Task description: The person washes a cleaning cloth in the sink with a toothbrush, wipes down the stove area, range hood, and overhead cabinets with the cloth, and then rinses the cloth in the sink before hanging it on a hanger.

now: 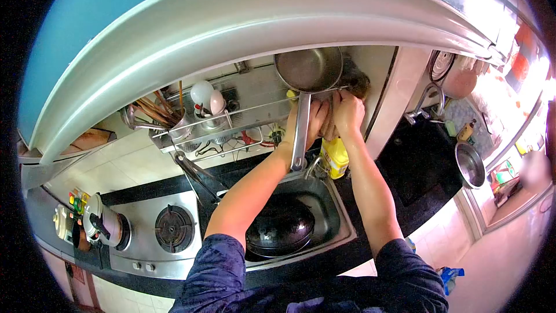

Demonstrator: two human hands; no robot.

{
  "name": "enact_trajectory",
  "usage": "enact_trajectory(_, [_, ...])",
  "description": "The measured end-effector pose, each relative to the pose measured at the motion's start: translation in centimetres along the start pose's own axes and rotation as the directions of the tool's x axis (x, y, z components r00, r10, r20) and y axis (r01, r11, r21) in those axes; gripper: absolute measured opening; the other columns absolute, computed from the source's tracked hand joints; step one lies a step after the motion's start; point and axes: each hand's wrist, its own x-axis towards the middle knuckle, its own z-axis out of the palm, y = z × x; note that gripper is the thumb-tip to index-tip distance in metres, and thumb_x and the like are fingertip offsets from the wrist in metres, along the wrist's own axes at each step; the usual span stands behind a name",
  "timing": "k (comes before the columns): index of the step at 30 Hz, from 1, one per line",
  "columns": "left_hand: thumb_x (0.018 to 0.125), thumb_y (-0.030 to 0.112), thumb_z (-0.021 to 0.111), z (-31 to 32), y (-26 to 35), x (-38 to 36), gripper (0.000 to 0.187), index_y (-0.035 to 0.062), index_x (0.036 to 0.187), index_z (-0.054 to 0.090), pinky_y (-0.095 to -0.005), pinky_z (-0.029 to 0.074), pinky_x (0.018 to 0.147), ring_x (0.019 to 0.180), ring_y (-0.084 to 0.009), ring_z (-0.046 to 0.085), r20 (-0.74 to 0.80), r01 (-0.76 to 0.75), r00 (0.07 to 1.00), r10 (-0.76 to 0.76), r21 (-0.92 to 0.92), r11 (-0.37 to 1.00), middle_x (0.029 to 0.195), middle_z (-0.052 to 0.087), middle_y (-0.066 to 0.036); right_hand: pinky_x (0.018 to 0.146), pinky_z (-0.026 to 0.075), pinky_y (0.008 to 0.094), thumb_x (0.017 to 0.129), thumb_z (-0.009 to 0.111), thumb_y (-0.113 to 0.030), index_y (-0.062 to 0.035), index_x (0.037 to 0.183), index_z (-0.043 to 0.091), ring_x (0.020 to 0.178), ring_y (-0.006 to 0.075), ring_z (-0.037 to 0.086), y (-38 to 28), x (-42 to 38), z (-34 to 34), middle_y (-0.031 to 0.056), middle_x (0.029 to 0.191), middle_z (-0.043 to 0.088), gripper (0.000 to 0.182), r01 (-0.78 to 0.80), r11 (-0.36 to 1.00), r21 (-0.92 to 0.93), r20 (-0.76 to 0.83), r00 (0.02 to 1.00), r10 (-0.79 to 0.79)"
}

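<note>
Both of my arms reach up over the sink (346, 229) toward the wall rack (255, 95). My right hand (347, 113) is closed around a brownish cloth (329, 124) hanging below the rack. My left hand (315, 117) is beside it, partly behind the long grey handle of a pan (310, 69), its fingers bent against the same cloth. The pan rests on the rack above my hands. Just beneath the cloth stands a yellow bottle (335, 159). A dark wok (281, 226) lies in the sink below my arms.
A steel gas stove (153, 229) with a pressure cooker (104, 220) is at the left. Utensils in a holder (180, 127) and eggs (202, 93) are on the rack. The range hood (243, 23) curves overhead. A metal bowl (470, 165) stands at the right.
</note>
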Motion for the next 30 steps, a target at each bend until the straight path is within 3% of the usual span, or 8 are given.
enact_trajectory(6, [0.077, 0.010, 0.056, 0.1, -0.7, -0.1, 0.028, 0.0017, 0.103, 0.063, -0.0478, 0.046, 0.080, 0.093, -0.0362, 0.055, -0.095, -0.005, 0.995, -0.020, -0.252, 0.968, 0.095, 0.056, -0.016, 0.071, 0.050, 0.0527, 0.091, 0.054, -0.031, -0.0023, 0.090, 0.066, 0.079, 0.0444, 0.064, -2.1, -1.5, -2.5, 0.0252, 0.083, 0.066, 0.032, -0.066, 0.997, -0.032, 0.101, 0.993, 0.069])
enact_trajectory(13, [0.080, 0.012, 0.060, 0.0, -1.5, -2.1, 0.021, 0.0022, 0.099, 0.063, -0.0494, 0.045, 0.087, 0.099, -0.0400, 0.054, -0.209, -0.068, 0.977, 0.029, -0.180, 0.981, 0.104, 0.059, -0.018, 0.077, 0.049, 0.0530, 0.092, 0.051, -0.028, -0.0010, 0.098, 0.064, 0.086, 0.0467, 0.062, -2.8, -3.0, -1.3, 0.0276, 0.091, 0.065, 0.031, -0.080, 0.991, 0.104, 0.164, 0.984, 0.062])
enact_trajectory(14, [0.083, 0.013, 0.060, -0.9, -1.0, -1.9, 0.020, 0.0028, 0.099, 0.062, -0.0491, 0.043, 0.091, 0.100, -0.0395, 0.054, -0.085, 0.153, 0.976, -0.199, -0.376, 0.914, 0.105, 0.058, -0.018, 0.075, 0.049, 0.0537, 0.093, 0.050, -0.029, -0.0001, 0.094, 0.063, 0.083, 0.0471, 0.062, -2.7, -3.2, -0.7, 0.0279, 0.087, 0.065, 0.032, -0.052, 0.992, 0.113, 0.142, 0.989, 0.036])
enact_trajectory(23, [0.083, 0.021, 0.059, -1.0, -2.2, -6.2, 0.035, 0.0051, 0.114, 0.061, -0.0508, 0.039, 0.092, 0.110, -0.0335, 0.050, -0.157, 0.068, 0.987, -0.045, 0.142, 0.987, 0.114, 0.057, -0.016, 0.071, 0.050, 0.0490, 0.092, 0.054, -0.018, -0.0003, 0.094, 0.063, 0.081, 0.0440, 0.063, -3.7, -5.6, 0.2, 0.0245, 0.085, 0.065, 0.020, 0.063, 0.874, 0.482, 0.159, 0.975, -0.157])
enact_trajectory(25, [0.077, 0.029, 0.062, -2.3, -1.3, -6.8, 0.046, 0.0048, 0.117, 0.058, -0.0471, 0.040, 0.088, 0.108, -0.0322, 0.052, -0.172, 0.124, 0.979, -0.110, 0.072, 0.990, 0.109, 0.058, -0.016, 0.070, 0.050, 0.0472, 0.091, 0.055, -0.015, -0.0008, 0.097, 0.062, 0.082, 0.0426, 0.063, -3.2, -6.9, 0.2, 0.0237, 0.087, 0.065, 0.017, 0.056, 0.864, 0.500, 0.246, 0.948, -0.203])
enact_trajectory(27, [0.075, 0.028, 0.065, -4.0, -0.7, -7.6, 0.046, 0.0048, 0.114, 0.057, -0.0447, 0.045, 0.084, 0.102, -0.0316, 0.058, 0.185, 0.297, 0.943, -0.277, -0.092, 0.950, 0.107, 0.059, -0.015, 0.069, 0.050, 0.0451, 0.090, 0.056, -0.012, -0.0016, 0.100, 0.062, 0.084, 0.0405, 0.064, -2.3, -8.6, 1.2, 0.0230, 0.088, 0.065, 0.016, 0.042, 0.871, 0.489, 0.302, 0.929, -0.214])
enact_trajectory(29, [0.077, 0.024, 0.066, -0.9, -0.8, -10.9, 0.042, 0.0054, 0.112, 0.056, -0.0442, 0.048, 0.081, 0.094, -0.0337, 0.062, -0.133, 0.219, 0.955, -0.263, -0.276, 0.936, 0.106, 0.060, -0.016, 0.069, 0.051, 0.0398, 0.091, 0.053, -0.012, -0.0015, 0.101, 0.063, 0.080, 0.0362, 0.067, -2.7, -9.6, 0.1, 0.0225, 0.087, 0.066, 0.017, 0.047, 0.881, 0.470, 0.320, 0.921, -0.220])
enact_trajectory(30, [0.083, 0.015, 0.061, -3.9, 1.0, -10.6, 0.034, 0.0057, 0.115, 0.054, -0.0460, 0.050, 0.079, 0.089, -0.0377, 0.064, 0.067, 0.444, 0.883, -0.464, -0.437, 0.782, 0.105, 0.059, -0.019, 0.069, 0.052, 0.0382, 0.092, 0.053, -0.012, -0.0001, 0.100, 0.064, 0.079, 0.0333, 0.068, -3.1, -10.4, -0.4, 0.0220, 0.086, 0.066, 0.018, -0.111, 0.872, 0.477, 0.439, 0.889, -0.127])
